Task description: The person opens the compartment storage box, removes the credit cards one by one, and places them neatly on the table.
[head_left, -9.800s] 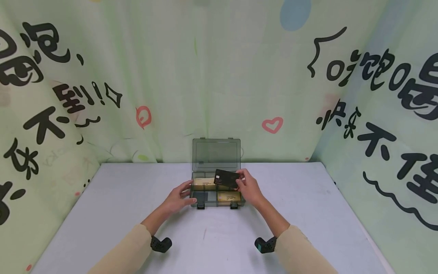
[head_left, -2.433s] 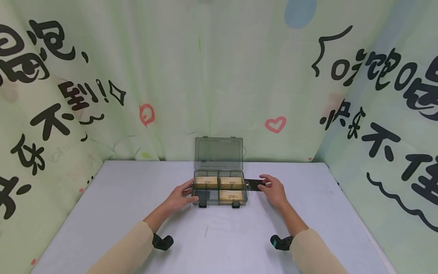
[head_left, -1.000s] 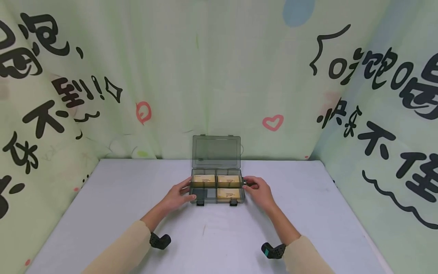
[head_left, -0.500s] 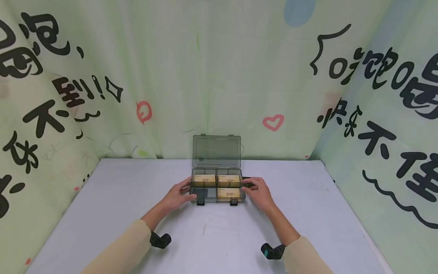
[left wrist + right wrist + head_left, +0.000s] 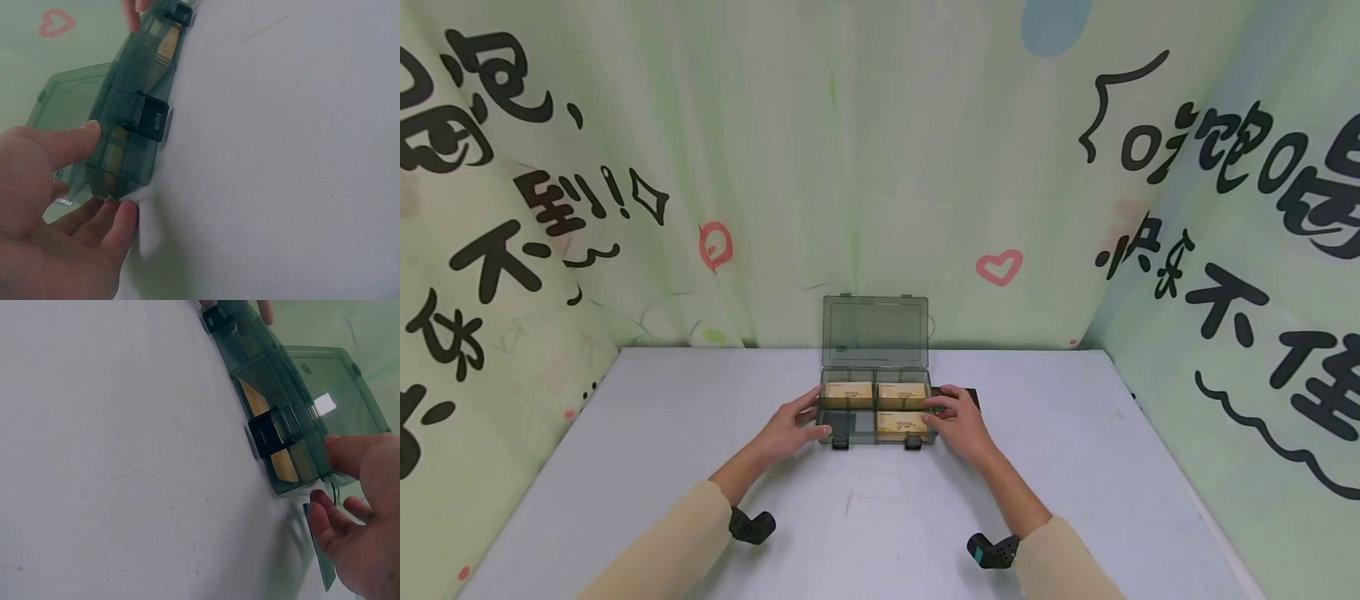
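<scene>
On table (image 5: pixel 850 525), translucent grey box (image 5: pixel 876 354), left hand (image 5: pixel 790 431), right hand (image 5: pixel 962 425) half curled round ends

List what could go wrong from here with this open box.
The lid stands raised at the back with neither hand on it, so a bump might drop it onto the fingers at the rim.
The black card lies just right of the box, partly hidden by the right hand, which could knock it away.
With the left hand gripping the other side, a tilt might shift or spill the tan packs.
</scene>
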A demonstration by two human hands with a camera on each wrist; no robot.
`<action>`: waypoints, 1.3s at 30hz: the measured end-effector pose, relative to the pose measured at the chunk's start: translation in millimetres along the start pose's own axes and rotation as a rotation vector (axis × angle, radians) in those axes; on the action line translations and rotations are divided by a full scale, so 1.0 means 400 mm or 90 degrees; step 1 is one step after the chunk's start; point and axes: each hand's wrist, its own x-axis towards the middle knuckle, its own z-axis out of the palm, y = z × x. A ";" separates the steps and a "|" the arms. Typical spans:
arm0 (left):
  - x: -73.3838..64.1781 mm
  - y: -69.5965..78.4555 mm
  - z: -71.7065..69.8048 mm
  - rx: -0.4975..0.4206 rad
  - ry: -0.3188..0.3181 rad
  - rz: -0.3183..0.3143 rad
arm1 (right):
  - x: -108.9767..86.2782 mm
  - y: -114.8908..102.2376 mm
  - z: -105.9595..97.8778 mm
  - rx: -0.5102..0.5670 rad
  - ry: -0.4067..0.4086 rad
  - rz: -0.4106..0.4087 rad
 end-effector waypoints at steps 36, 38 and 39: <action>0.004 -0.007 -0.002 -0.011 0.003 -0.005 | 0.016 -0.016 0.007 -0.137 -0.098 -0.044; 0.005 -0.008 -0.002 -0.009 0.004 -0.005 | 0.017 -0.016 0.007 -0.143 -0.104 -0.043; 0.005 -0.007 -0.002 -0.008 0.004 -0.005 | 0.017 -0.016 0.008 -0.146 -0.106 -0.043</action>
